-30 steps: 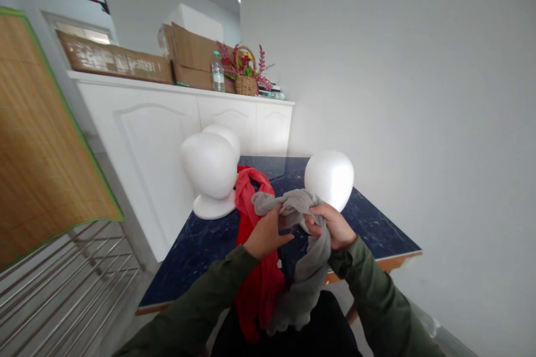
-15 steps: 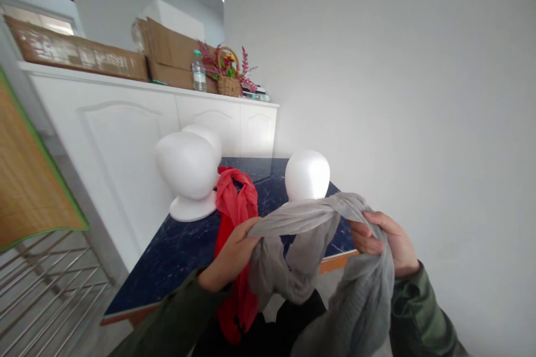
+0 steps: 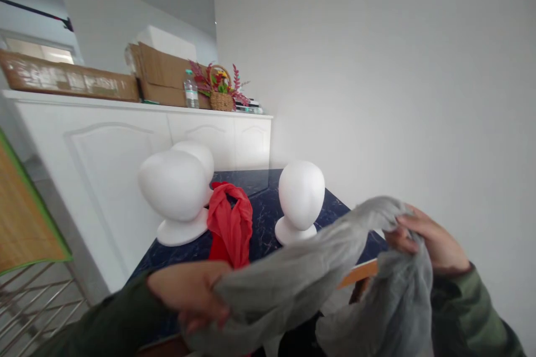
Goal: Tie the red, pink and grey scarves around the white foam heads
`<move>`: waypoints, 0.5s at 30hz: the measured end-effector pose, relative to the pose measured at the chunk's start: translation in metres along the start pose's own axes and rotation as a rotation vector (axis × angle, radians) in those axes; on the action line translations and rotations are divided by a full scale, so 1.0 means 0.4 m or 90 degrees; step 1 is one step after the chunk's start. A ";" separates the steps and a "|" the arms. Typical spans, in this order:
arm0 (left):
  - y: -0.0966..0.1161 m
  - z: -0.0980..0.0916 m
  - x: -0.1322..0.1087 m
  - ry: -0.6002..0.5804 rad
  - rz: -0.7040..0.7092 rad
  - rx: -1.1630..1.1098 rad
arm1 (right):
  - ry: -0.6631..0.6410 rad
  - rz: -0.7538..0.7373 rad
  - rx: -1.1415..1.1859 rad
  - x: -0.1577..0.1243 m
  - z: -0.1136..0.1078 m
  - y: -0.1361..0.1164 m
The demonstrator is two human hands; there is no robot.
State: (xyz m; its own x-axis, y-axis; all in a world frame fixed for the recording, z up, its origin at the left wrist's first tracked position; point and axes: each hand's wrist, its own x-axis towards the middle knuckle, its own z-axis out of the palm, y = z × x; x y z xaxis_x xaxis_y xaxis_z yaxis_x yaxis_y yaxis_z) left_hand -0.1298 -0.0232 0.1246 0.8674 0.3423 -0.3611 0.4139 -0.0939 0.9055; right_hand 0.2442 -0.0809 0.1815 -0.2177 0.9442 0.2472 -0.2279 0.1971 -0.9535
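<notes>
A grey scarf (image 3: 301, 273) stretches between both my hands above the near edge of a dark blue marble-look table (image 3: 259, 217). My left hand (image 3: 188, 295) grips its lower left end, fingers closed. At the right, my right hand (image 3: 431, 242) pinches the raised end, and more grey cloth hangs below it. A red scarf (image 3: 228, 223) lies bunched on the table, just beyond my left hand. A white foam head (image 3: 300, 198) stands upright behind the grey scarf. Two more white foam heads (image 3: 173, 189) stand at the table's left.
A white cabinet (image 3: 125, 145) runs along the left wall, carrying cardboard boxes (image 3: 163, 72), a water bottle (image 3: 191, 90) and a flower basket (image 3: 220, 92). A bamboo mat (image 3: 25, 217) and a metal rack (image 3: 42, 301) sit at the lower left. A plain white wall fills the right.
My hands have moved apart and pulled the bunched grey scarf out into a long span. The right hand went right, the left hand down and left. The view shifted.
</notes>
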 end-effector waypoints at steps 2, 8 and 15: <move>0.097 -0.083 0.015 0.396 0.113 0.039 | 0.062 -0.050 -0.067 0.102 -0.007 -0.057; 0.396 -0.389 0.181 1.036 0.212 0.400 | 0.439 -0.238 -0.445 0.498 -0.051 -0.118; 0.256 -0.443 0.334 0.826 0.017 0.361 | 0.403 0.043 -0.720 0.510 -0.127 0.070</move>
State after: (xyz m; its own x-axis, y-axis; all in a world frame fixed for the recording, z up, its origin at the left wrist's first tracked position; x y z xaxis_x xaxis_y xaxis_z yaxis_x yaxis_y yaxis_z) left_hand -0.0203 0.1785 0.2087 0.1389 0.9085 0.3942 0.7236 -0.3649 0.5859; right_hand 0.2417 0.1305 0.1963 0.3571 0.8595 0.3658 0.7559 -0.0358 -0.6537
